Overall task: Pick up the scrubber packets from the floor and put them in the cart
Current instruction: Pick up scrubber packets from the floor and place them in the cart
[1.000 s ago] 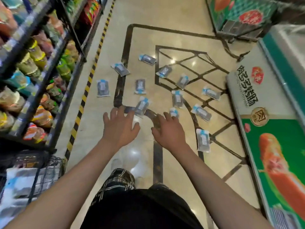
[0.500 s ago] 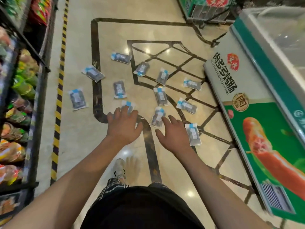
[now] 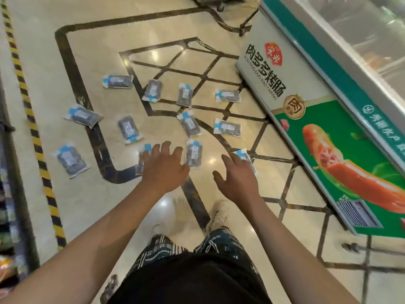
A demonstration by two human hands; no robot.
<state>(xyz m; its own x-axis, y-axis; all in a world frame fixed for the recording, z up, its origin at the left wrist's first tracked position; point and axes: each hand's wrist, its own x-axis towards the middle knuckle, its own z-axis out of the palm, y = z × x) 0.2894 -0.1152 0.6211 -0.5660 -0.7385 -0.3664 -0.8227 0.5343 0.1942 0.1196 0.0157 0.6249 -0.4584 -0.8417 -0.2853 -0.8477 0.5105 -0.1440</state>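
- Shop aisle, polished tiled floor (image 3: 92, 194) with dark inlay lines; cart out of view.
- Chest freezer (image 3: 328, 110) along the right, well apart from most packets.
- Scrubber packets (image 3: 126, 128) scattered flat across the floor, none lifted yet.
- Left hand (image 3: 163, 170) spread, empty, over nearest packet (image 3: 141, 160); likely positioned to grasp.
- Right hand (image 3: 237, 178) spread, empty, reaching over another packet (image 3: 243, 155).

This is a shop aisle, a supermarket by the look of it. A chest freezer (image 3: 328, 110) with a sliding glass top and a sausage advertisement on its side stands on a polished, patterned floor (image 3: 109, 205). Left of the freezer, across the aisle, yellow-black hazard tape (image 3: 32, 128) borders stocked shelves (image 3: 8, 227) of packaged goods.
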